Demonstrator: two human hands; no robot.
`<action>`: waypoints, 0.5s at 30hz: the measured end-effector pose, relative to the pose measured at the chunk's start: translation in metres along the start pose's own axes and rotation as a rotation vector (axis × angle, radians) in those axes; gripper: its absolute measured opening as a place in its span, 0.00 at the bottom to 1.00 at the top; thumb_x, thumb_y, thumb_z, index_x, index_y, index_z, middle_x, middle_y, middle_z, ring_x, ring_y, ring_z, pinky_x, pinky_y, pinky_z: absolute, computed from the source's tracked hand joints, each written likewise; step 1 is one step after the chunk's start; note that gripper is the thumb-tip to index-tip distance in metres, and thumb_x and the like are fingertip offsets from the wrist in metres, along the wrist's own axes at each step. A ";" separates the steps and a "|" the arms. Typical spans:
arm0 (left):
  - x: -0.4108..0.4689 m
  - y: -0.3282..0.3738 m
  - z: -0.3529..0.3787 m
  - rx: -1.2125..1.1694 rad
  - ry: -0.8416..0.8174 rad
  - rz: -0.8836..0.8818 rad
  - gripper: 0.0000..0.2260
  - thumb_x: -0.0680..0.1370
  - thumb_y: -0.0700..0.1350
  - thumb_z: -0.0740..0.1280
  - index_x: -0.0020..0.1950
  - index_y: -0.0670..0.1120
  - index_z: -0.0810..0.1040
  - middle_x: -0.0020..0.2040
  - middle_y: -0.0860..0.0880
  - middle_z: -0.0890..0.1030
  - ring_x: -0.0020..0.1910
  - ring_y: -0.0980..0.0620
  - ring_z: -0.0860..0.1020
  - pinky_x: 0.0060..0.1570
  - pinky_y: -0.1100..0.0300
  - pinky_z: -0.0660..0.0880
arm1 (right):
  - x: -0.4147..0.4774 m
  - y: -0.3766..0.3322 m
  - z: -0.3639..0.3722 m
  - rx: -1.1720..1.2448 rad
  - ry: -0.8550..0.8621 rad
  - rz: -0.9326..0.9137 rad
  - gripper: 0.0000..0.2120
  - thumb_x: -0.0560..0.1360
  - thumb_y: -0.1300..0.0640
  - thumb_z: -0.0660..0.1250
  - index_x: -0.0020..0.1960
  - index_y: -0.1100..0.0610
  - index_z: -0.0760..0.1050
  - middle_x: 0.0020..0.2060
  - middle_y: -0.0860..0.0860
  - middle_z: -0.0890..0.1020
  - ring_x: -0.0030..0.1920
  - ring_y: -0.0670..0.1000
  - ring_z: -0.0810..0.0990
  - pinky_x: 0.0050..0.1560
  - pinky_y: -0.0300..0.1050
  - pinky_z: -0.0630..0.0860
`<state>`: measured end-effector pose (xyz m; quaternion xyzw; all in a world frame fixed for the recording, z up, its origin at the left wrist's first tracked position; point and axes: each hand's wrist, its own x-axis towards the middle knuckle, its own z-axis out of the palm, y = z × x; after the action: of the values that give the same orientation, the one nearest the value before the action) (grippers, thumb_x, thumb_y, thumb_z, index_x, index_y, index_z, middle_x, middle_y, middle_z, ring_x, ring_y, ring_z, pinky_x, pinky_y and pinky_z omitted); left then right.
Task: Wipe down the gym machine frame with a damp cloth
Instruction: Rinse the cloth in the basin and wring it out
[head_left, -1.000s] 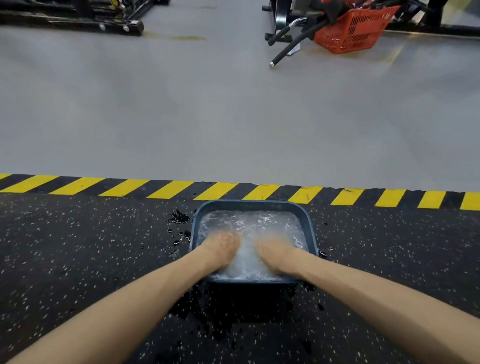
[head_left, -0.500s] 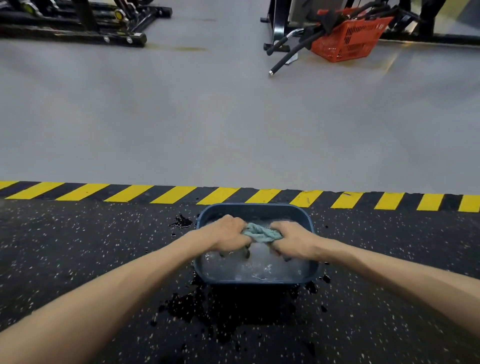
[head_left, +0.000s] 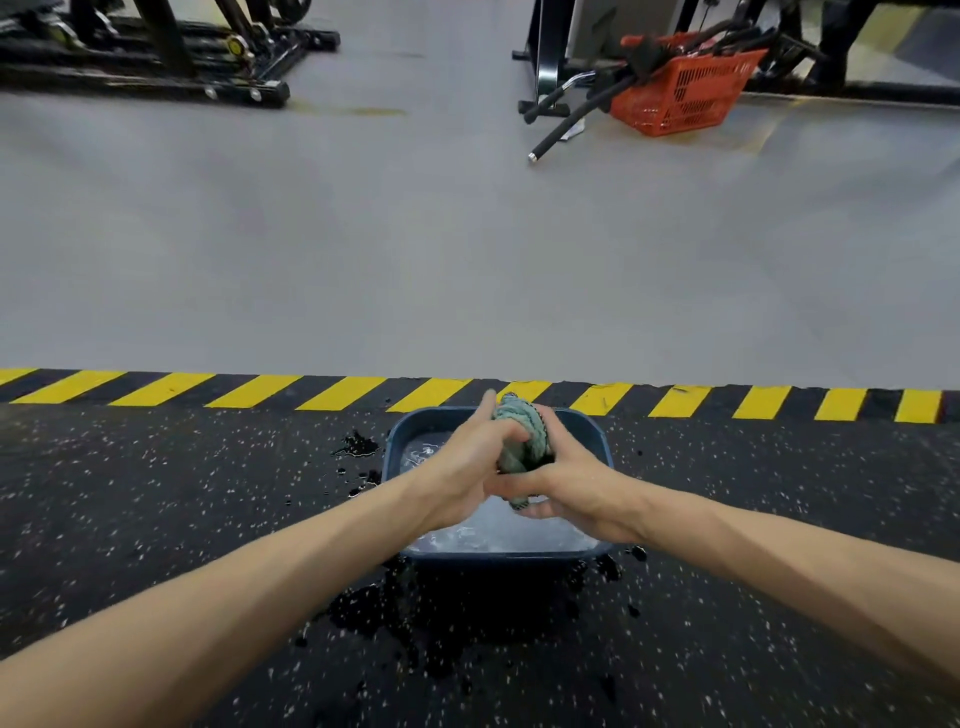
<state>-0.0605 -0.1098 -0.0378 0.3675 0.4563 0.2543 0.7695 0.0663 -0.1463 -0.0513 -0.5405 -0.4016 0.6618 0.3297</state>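
Cloth (head_left: 522, 434): teal-green, wet-looking, twisted into a tight rope-like coil with spiral ridges showing along its upper part.
Cloth, location: held in the air over the far half of the basin, clear of the water; its top end stands above the hands and a short lower end pokes out beneath the right hand.
Left hand (head_left: 465, 467): closed round the near-left side of the coil, fingers curled over it; one digit sticks up beside the cloth's top end.
Right hand (head_left: 566, 486): closed round the lower right of the coil, fingers wrapped under it, back of the hand facing the camera.
Hands, relation: pressed together round the one cloth, touching each other at the middle.
Arms: both bare forearms reach forward from the bottom corners and converge over the basin; wrists bent inward.
Basin (head_left: 598, 434): blue, rectangular with rounded corners, sitting on the floor just short of the hazard stripe.
Water (head_left: 493, 535): cloudy, foamy in places, filling the basin's lower part.
Rubber floor (head_left: 156, 493): black with white flecks; dark wet splashes (head_left: 441, 613) lie left of and in front of the basin.
Hazard stripe (head_left: 260, 391): yellow and black, running across the full width.
Grey floor (head_left: 415, 234): smooth, beyond the stripe.
Gym machine frame (head_left: 156, 73): black, far top left, well apart from the hands.
Orange basket (head_left: 680, 88): far top right, tilted, with black bars (head_left: 566, 122) leaning beside it.
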 end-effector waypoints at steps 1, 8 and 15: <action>0.000 0.001 -0.002 -0.003 -0.006 0.002 0.32 0.78 0.32 0.57 0.80 0.52 0.57 0.59 0.42 0.78 0.54 0.44 0.78 0.54 0.48 0.76 | 0.001 0.002 0.001 0.016 0.015 -0.005 0.30 0.72 0.71 0.71 0.63 0.43 0.70 0.46 0.50 0.80 0.44 0.50 0.78 0.44 0.46 0.77; 0.000 0.014 -0.019 0.679 -0.032 0.175 0.20 0.77 0.41 0.66 0.67 0.54 0.71 0.54 0.54 0.83 0.50 0.56 0.80 0.53 0.60 0.76 | 0.005 -0.004 -0.012 -0.140 0.125 0.117 0.18 0.69 0.67 0.70 0.56 0.56 0.72 0.40 0.54 0.78 0.36 0.50 0.76 0.32 0.40 0.71; 0.005 0.016 -0.031 1.504 -0.138 0.540 0.17 0.83 0.45 0.58 0.73 0.50 0.67 0.63 0.47 0.76 0.55 0.55 0.76 0.52 0.67 0.69 | 0.000 -0.011 -0.016 -0.318 0.037 0.142 0.05 0.75 0.63 0.69 0.47 0.55 0.73 0.30 0.49 0.73 0.29 0.47 0.70 0.26 0.37 0.68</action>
<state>-0.0865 -0.0859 -0.0374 0.9002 0.3521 0.0329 0.2541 0.0824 -0.1386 -0.0426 -0.6250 -0.4560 0.6012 0.1998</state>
